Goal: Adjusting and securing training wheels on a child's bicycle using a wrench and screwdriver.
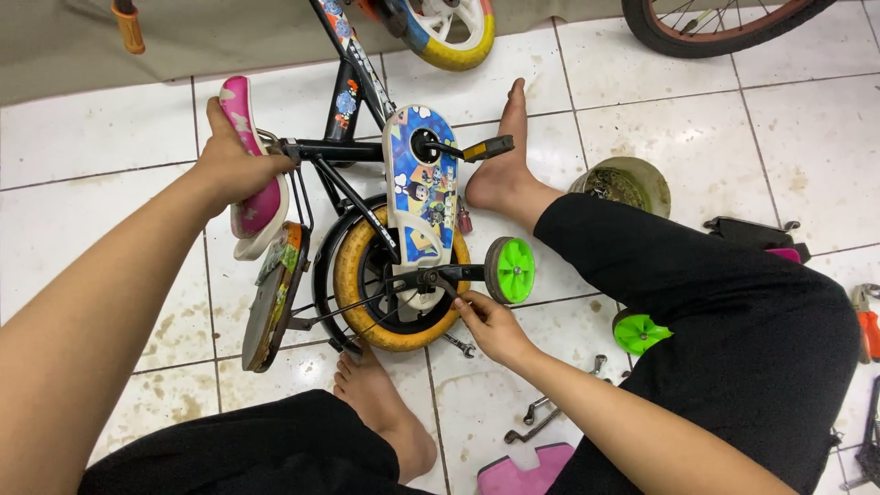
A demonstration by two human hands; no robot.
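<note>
A small children's bicycle lies in front of me on the tiled floor, with a black frame point(341, 151) and a colourful chain guard point(422, 188). My left hand point(234, 160) grips its pink and white saddle point(255, 206). My right hand point(490, 325) has its fingertips pinched at the rear axle, beside the yellow rear tyre point(353, 266). A green training wheel point(510, 269) is mounted on the axle bracket just above that hand. A second green training wheel point(639, 332) lies loose on the floor by my right leg.
Wrenches point(550, 412) lie on the tiles near my right forearm, and a small one point(458, 345) under the tyre. A round tin of small parts point(625, 183) sits behind my right leg. Orange-handled pliers point(868, 321) are at far right. A bigger bicycle wheel point(715, 27) stands at top right.
</note>
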